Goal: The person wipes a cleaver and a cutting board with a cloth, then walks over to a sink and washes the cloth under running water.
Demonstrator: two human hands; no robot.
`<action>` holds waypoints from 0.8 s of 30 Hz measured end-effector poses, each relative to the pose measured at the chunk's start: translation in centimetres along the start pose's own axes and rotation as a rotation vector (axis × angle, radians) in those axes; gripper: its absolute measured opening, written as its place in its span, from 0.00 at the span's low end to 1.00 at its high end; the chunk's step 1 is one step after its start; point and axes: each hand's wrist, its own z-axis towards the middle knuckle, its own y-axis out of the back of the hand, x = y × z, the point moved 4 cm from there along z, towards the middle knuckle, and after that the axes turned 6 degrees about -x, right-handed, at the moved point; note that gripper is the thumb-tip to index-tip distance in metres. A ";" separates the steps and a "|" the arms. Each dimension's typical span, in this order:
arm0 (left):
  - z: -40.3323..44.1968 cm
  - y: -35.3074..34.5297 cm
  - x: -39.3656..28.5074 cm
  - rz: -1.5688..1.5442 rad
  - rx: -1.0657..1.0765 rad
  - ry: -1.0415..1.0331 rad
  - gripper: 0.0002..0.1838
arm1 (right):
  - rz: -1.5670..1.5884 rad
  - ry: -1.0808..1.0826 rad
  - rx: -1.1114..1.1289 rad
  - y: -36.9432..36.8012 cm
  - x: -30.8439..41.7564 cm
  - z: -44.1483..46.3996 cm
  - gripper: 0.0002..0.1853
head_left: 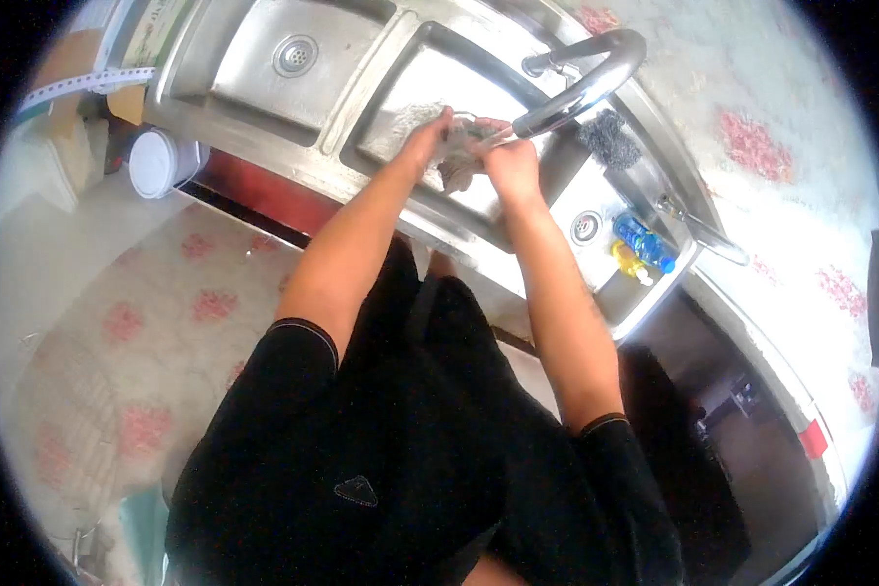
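Water runs from the curved metal faucet [581, 88] over both hands, above the middle basin [405, 93] of a steel sink. My left hand [428, 139] is at the left side of a wet, greyish-brown cloth-like item [456, 174]. On its right side is my right hand [508, 161], with the fingers closed around part of it. The item hangs down between the hands. Splashing water blurs its upper part and some fingertips.
An empty-looking left basin [264, 73] adjoins. At the right, a small basin holds a blue bottle [643, 242] and a yellow bottle [631, 262]. A dark scouring pad [609, 140] lies behind. A white bucket [154, 164] stands left of the sink.
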 end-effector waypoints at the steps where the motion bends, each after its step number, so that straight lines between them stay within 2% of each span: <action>1: -0.1 -0.4 0.5 0.016 0.077 -0.002 0.34 | 0.011 0.070 -0.005 -0.1 -1.1 1.8 0.21; 2: -0.1 -0.7 1.1 0.012 0.078 -0.001 0.34 | 0.006 0.069 -0.004 0.1 -2.4 3.7 0.21; 4: -0.9 -1.7 1.5 -0.096 0.151 -0.031 0.34 | -0.041 0.212 -0.018 0.1 -3.2 7.1 0.22; 5: -1.9 -2.1 1.4 -0.160 0.302 0.044 0.33 | -0.040 0.212 -0.018 -0.4 -3.4 9.5 0.22; 7: -3.4 -2.4 1.9 -0.217 0.239 0.079 0.33 | -0.347 0.102 -0.144 -0.9 -3.6 12.5 0.22; 8: -4.2 -2.5 2.3 -0.275 0.176 0.112 0.32 | -0.345 0.099 -0.145 -0.6 -3.5 12.8 0.22; 10: -5.3 -2.7 2.9 -0.359 0.115 0.190 0.32 | -1.267 0.949 0.215 -2.7 -0.6 11.3 0.21; 11: -5.8 -2.8 3.0 -0.440 0.098 0.234 0.33 | -1.262 0.947 0.212 -3.3 -0.6 10.9 0.21; 14: -7.1 -3.1 2.3 -0.611 0.113 0.275 0.38 | -0.381 0.198 -0.027 -4.4 -3.1 10.6 0.24; 16: -8.1 -3.1 0.7 -0.861 -0.025 0.293 0.42 | -0.312 0.255 -0.079 -4.6 -2.8 7.1 0.21; 17: -6.8 -2.5 1.4 -0.887 0.016 0.244 0.46 | -0.258 0.414 -0.100 -4.8 -4.6 6.2 0.20; 18: -6.7 -2.2 1.1 -0.892 0.021 0.241 0.46 | -0.340 0.538 -0.123 -4.6 -3.8 3.6 0.18; 19: -6.7 -2.2 0.6 -0.886 0.083 0.202 0.45 | -0.346 0.703 -0.083 -4.5 -4.0 1.7 0.20; 20: -6.7 -2.1 0.1 -0.879 0.144 0.163 0.44 | -0.348 0.705 -0.082 -4.2 -4.7 0.1 0.20; 21: -2.9 -0.7 2.4 -0.859 0.161 0.100 0.39 | -0.519 0.847 -0.071 -4.2 -4.9 -1.8 0.22; 22: -2.8 -0.8 2.3 -0.859 0.163 0.100 0.39 | -0.692 0.986 -0.062 -4.4 -5.2 -3.4 0.24; 24: -2.6 -1.2 2.5 -0.639 0.075 0.180 0.33 | -0.666 0.966 -0.026 -3.8 -5.7 -5.0 0.25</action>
